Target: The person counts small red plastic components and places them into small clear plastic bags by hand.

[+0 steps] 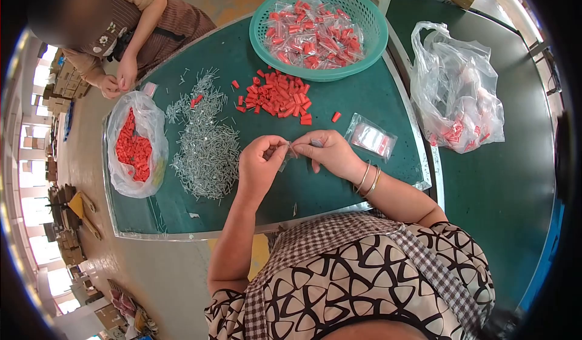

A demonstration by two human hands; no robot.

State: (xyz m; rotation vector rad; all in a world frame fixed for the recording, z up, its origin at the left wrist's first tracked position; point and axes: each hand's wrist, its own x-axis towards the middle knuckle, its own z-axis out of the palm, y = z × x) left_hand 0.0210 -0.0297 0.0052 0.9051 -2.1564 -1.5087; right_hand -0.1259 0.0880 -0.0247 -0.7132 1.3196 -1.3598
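My left hand (262,163) and my right hand (327,152) meet above the green table (327,191), their fingertips pinched on a small clear plastic bag (291,152). What the bag holds is too small to tell. Just beyond my hands lies a pile of red plastic pieces (282,95). A heap of metal screws (209,152) spreads to the left of my left hand. Flat clear bags (371,137) rest right of my right hand, and one loose red piece (336,117) lies near them.
At the far edge stands a green basket (257,43) full of bagged red pieces. A white plastic bag (156,135) of red pieces sits at the left, near a co-worker's hands (120,82). Another plastic bag (458,91) lies on the right-hand surface.
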